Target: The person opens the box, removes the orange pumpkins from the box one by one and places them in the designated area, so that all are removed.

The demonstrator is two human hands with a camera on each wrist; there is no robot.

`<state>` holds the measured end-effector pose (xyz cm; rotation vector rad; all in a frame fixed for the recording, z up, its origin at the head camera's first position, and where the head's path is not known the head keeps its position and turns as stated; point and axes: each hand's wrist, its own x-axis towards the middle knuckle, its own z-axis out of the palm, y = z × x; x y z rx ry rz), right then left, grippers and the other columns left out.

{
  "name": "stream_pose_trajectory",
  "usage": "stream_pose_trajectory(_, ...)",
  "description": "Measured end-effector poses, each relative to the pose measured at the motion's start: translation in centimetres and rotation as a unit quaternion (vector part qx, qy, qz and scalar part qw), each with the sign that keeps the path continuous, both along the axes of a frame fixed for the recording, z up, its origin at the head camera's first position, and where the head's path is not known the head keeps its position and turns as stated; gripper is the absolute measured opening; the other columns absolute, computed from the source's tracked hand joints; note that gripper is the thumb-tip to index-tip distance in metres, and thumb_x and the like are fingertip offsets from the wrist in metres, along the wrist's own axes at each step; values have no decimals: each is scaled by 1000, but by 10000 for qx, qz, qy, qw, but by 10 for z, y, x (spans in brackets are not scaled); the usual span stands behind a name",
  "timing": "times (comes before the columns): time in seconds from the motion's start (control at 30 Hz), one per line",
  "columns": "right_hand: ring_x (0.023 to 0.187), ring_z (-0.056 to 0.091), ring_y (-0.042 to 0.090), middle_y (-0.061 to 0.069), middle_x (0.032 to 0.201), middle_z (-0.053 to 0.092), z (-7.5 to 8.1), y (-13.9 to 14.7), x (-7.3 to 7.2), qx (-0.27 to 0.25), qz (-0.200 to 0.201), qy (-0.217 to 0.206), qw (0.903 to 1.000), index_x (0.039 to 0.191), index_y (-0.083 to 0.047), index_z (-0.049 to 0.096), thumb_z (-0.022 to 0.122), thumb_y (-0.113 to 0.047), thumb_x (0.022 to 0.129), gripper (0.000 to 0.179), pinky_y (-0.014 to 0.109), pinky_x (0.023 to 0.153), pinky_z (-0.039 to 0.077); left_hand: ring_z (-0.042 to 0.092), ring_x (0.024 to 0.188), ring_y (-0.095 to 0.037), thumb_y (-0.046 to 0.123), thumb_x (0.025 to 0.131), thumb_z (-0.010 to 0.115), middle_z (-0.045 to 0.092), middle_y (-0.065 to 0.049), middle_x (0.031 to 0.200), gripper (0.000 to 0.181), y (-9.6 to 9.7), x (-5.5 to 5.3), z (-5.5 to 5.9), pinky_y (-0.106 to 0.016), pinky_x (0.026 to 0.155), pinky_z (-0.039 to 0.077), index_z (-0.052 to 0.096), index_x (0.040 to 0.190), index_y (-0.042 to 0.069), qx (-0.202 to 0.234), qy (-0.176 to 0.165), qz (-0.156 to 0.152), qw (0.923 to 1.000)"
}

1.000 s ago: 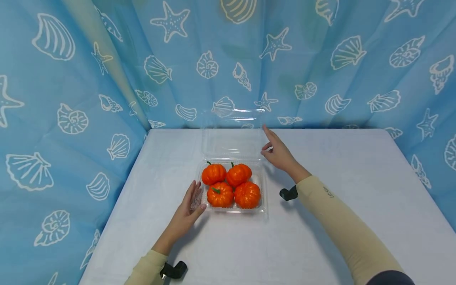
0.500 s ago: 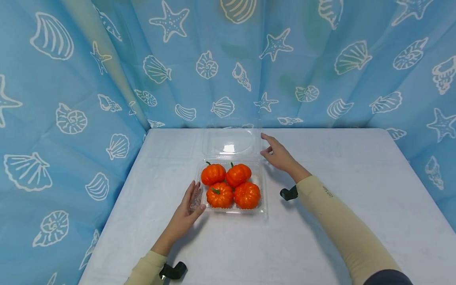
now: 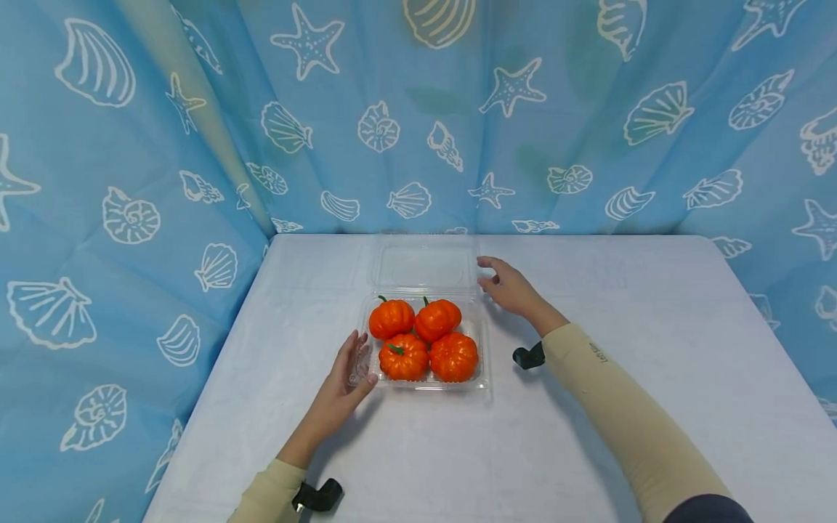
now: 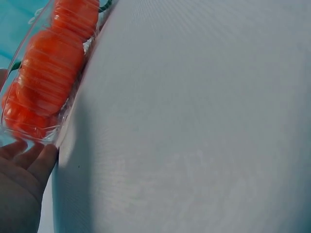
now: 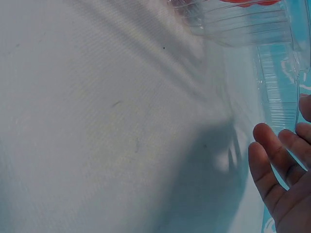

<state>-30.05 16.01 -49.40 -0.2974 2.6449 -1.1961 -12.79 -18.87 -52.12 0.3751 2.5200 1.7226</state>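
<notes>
A clear plastic clamshell box (image 3: 485, 356) stands mid-table, its lid (image 3: 425, 265) swung back toward the curtain. Several small orange pumpkins (image 3: 454, 357) with green stems fill the base. My left hand (image 3: 340, 392) rests against the box's left side, fingers extended and thumb at the front corner; the left wrist view shows those fingertips (image 4: 46, 158) at the box's end wall. Beside the lid's right edge is my right hand (image 3: 513, 289), index finger reaching along it. Its fingers look loosely extended in the right wrist view; whether they touch the lid I cannot tell.
White cloth covers the table (image 3: 588, 436). A blue curtain (image 3: 418, 116) with shell and starfish prints hangs behind the back edge and along both sides. Each wrist carries a dark camera mount (image 3: 318, 496).
The lid has tipped further back and down, away from the pumpkins. My right hand's index finger has come down alongside it. The left hand stays in place.
</notes>
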Motion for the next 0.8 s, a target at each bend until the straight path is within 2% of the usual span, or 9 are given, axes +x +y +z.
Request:
stream_pose_trajectory(0.33, 121, 56, 34, 15, 155, 45, -5, -1, 6, 33, -135, -93, 9999, 155, -10, 38, 52, -27, 107, 53, 48, 100, 53, 25, 152, -37, 17, 100, 66, 25, -15, 167, 89, -3, -1, -3, -58, 122, 16, 5, 164, 8, -322, -2, 30, 9995)
stream_pose_trajectory(0.57, 120, 56, 34, 16, 150, 49, -1, -2, 10, -36, -219, -53, 9997, 153, -8, 41, 54, -27, 106, 52, 47, 97, 55, 23, 154, -31, 21, 97, 70, 22, -10, 168, 95, -3, 0, -2, -55, 123, 13, 4, 165, 12, -534, -121, 67, 9985)
stream_pose_trajectory(0.8, 117, 58, 33, 17, 143, 53, -2, -1, 11, -36, -232, 151, 9996, 151, -5, 43, 53, -25, 107, 50, 45, 94, 56, 21, 154, -28, 20, 95, 72, 22, -6, 168, 98, -3, 2, 0, -55, 123, 14, 4, 165, 15, -521, -128, 67, 9985)
